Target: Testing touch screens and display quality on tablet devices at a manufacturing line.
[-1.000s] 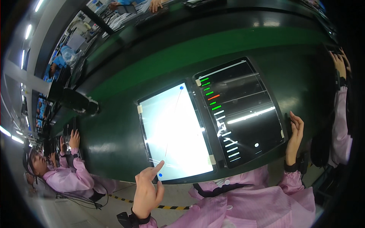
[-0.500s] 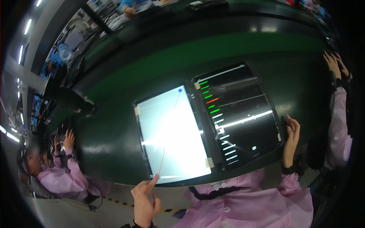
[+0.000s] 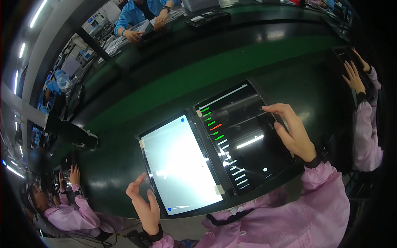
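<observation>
Two tablets lie side by side on the dark green work table. The left tablet shows a bright white screen with a blue dot at its top right corner and another at its lower left. A black screen fills the right tablet, with a column of green, red and white text lines. My left hand hovers beside the left tablet's lower left edge, thumb and fingers apart, holding nothing. Over the right edge of the right tablet is my right hand, thumb and forefinger spread; whether it touches the tablet I cannot tell.
Across the table, a person in blue handles a dark object. People in pink sit at the left and right, their hands at the table. A dark cylindrical object stands at the left. A black tray-like item lies at the far side.
My left hand has left the white screen's lower corner and moved left. My right hand has moved up and left over the right tablet. The thin line between the dots is gone; a lower-left dot shows.
</observation>
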{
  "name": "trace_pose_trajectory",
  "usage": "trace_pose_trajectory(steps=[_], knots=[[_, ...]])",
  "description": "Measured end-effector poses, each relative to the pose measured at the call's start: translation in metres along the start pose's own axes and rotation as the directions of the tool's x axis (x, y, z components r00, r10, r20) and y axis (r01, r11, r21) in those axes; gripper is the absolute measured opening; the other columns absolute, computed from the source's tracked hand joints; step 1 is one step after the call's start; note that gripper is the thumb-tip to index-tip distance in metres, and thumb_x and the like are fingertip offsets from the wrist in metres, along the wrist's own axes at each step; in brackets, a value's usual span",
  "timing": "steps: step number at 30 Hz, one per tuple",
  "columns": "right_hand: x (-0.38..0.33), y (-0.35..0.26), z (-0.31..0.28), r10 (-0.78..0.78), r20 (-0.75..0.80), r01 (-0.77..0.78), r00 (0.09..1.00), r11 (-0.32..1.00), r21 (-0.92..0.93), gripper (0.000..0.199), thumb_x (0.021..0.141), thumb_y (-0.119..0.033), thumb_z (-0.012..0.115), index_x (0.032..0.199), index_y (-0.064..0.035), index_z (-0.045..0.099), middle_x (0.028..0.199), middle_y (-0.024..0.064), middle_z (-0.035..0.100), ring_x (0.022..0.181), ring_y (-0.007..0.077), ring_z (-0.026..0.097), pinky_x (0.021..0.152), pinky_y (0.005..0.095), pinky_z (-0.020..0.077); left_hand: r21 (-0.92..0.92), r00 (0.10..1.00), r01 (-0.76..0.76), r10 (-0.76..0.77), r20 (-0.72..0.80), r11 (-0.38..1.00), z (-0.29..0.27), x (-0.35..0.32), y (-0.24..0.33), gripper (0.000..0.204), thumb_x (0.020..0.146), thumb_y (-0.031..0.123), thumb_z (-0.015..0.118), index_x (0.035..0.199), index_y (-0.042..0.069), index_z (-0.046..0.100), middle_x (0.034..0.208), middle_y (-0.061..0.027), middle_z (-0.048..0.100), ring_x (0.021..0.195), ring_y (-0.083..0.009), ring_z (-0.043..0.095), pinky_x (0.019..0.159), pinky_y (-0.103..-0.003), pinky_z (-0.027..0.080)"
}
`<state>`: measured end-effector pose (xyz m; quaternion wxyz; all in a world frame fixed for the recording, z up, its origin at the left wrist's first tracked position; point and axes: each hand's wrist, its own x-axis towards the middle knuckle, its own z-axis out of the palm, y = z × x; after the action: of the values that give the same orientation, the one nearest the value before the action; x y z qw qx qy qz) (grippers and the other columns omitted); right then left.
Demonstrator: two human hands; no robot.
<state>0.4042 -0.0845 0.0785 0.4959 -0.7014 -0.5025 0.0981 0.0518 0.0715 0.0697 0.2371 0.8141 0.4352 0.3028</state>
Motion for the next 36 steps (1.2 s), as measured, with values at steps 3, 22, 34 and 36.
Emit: trace_pose_trajectory(steps=[3, 22, 34, 36], knots=[[-0.001, 0.005, -0.002, 0.032, 0.028, -0.033, 0.999, 0.998, 0.053, 0.043, 0.077, 0.007, 0.048, 0.118, -0.0023, 0.054, 0.117, 0.0149, 0.051, 0.11, 0.0316, 0.052, 0.097, 0.0367, 0.0412, -0.041, 1.0, -0.017, 0.016, -0.022, 0.999, 0.002, -0.002, -0.004, 0.042, 0.077, -0.008, 0.041, 0.117, 0.004, 0.033, 0.121, -0.0235, 0.054, 0.115, -0.0301, 0.05, 0.105, -0.041, 0.026], [-0.017, 0.037, -0.011, 0.23, -0.144, -0.178, 0.962, 0.935, 0.305, 0.028, 0.088, -0.001, 0.038, 0.113, 0.0008, 0.05, 0.119, 0.0152, 0.06, 0.117, 0.021, 0.052, 0.101, 0.0306, 0.0334, 0.105, 0.787, -0.54, 0.457, 0.416, 0.835, 0.048, 0.117, 0.026, 0.043, 0.078, -0.001, 0.051, 0.118, -0.002, 0.036, 0.127, -0.0152, 0.054, 0.103, -0.032, 0.045, 0.096, -0.039, 0.033], [-0.044, 0.066, -0.021, 0.343, -0.224, -0.255, 0.912, 0.904, 0.344, 0.025, 0.091, -0.004, 0.039, 0.113, -0.0006, 0.051, 0.119, 0.0134, 0.06, 0.115, 0.018, 0.053, 0.098, 0.029, 0.0344, 0.164, 0.792, -0.512, 0.389, 0.471, 0.843, 0.049, 0.108, 0.033, 0.045, 0.075, -0.001, 0.055, 0.117, -0.005, 0.038, 0.12, -0.0174, 0.054, 0.103, -0.0331, 0.049, 0.09, -0.04, 0.034], [-0.049, 0.071, -0.019, 0.356, -0.207, -0.272, 0.911, 0.897, 0.349, 0.025, 0.091, -0.005, 0.039, 0.113, -0.0004, 0.051, 0.119, 0.0132, 0.06, 0.115, 0.0178, 0.053, 0.098, 0.0291, 0.0345, 0.159, 0.794, -0.498, 0.375, 0.479, 0.852, 0.035, 0.087, 0.029, 0.044, 0.076, -0.001, 0.054, 0.116, -0.004, 0.038, 0.123, -0.0174, 0.054, 0.102, -0.0335, 0.049, 0.09, -0.039, 0.034]])
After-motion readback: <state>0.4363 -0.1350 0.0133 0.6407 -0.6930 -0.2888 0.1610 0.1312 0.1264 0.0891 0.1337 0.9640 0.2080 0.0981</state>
